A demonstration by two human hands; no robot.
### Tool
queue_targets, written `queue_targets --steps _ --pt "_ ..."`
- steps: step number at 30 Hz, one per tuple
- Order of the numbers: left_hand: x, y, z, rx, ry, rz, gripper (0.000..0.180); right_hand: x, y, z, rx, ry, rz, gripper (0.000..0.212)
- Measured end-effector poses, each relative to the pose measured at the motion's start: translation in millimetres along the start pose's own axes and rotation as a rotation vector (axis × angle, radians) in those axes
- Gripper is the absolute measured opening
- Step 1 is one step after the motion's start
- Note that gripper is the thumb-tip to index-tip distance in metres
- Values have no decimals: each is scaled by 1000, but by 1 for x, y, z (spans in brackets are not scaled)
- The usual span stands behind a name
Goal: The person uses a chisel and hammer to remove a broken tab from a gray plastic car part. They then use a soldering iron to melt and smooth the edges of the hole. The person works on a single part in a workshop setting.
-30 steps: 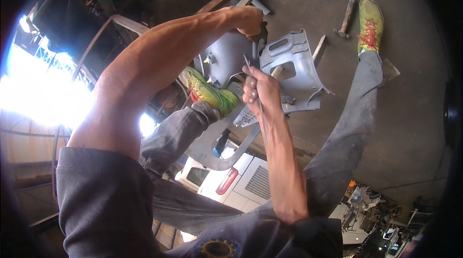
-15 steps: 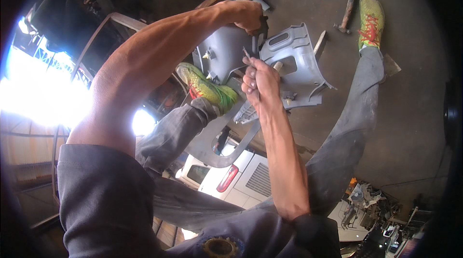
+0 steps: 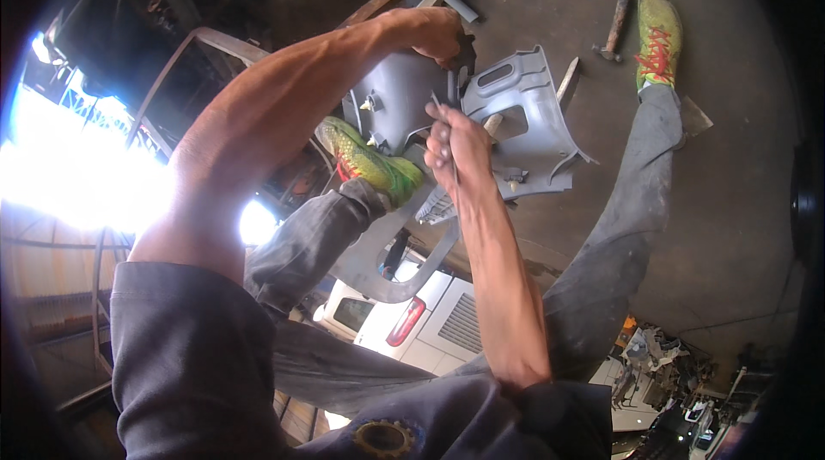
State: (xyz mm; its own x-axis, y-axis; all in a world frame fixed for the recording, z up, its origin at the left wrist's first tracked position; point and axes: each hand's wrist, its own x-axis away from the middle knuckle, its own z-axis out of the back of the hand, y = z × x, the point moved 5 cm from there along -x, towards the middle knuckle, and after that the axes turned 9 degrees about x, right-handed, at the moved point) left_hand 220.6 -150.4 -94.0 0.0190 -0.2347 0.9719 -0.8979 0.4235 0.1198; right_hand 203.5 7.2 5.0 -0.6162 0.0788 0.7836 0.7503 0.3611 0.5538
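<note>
While the left hand point(image 3: 434, 30) grips the grey plastic panel point(image 3: 524, 112) at 12 o'clock, the right hand point(image 3: 455, 146) pinches a thin tool point(image 3: 440, 108), probably mid-prying; steadiness comes next.

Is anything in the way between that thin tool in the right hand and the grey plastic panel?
Nothing visible. The right hand holds the thin metal tool right at the grey plastic panel, whose top edge the left hand grips.

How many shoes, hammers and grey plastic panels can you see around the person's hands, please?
Green-yellow shoes: 2, one beside the panel, one far right
Hammers: 1
Grey plastic panels: 1, gripped by the left hand
Total: 4
</note>
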Motion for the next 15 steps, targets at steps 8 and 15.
queue_targets --steps 8,15 --pt "13 3 4 55 32 23 35 -3 0 -5 -27 -17 6 19" --pt "25 -3 9 -2 -8 98 39 -8 -3 -5 118 -31 32 21"
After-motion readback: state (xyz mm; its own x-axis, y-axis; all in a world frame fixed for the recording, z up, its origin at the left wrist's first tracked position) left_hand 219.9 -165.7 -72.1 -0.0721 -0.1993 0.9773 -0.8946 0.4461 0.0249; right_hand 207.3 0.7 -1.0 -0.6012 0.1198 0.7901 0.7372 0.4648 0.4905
